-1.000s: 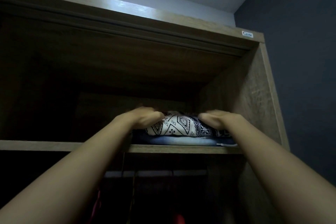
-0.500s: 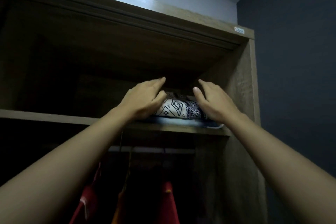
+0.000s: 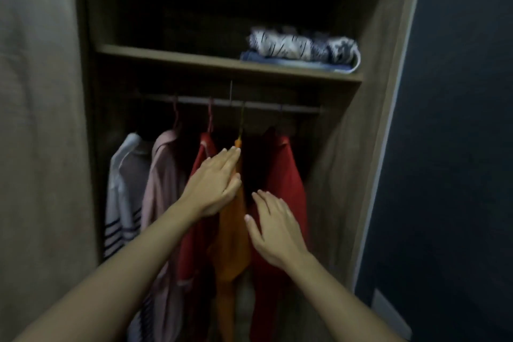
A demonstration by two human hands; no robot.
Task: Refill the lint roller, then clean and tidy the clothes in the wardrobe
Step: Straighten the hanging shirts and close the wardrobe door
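Several garments hang from the rail (image 3: 233, 103) inside the open wardrobe: a white striped top (image 3: 122, 194), a pink shirt (image 3: 162, 191), a red one (image 3: 201, 158), an orange garment (image 3: 234, 241) and a red shirt (image 3: 286, 175). My left hand (image 3: 215, 184) lies flat against the upper part of the orange garment, fingers together and extended. My right hand (image 3: 273, 226) is open just right of the orange garment, in front of the red shirt, holding nothing. A folded stack, patterned cloth (image 3: 299, 46) on blue fabric, sits on the shelf (image 3: 172, 57) above. No lint roller is visible.
The wardrobe's door panel (image 3: 41, 119) stands at the left and its side wall (image 3: 369, 119) at the right. A dark blue wall (image 3: 458, 147) lies beyond. The shelf's left part is dark.
Both hands let go of the folded stack on the shelf and dropped to the hanging clothes. The view tilted down, bringing the rail and garments into sight.
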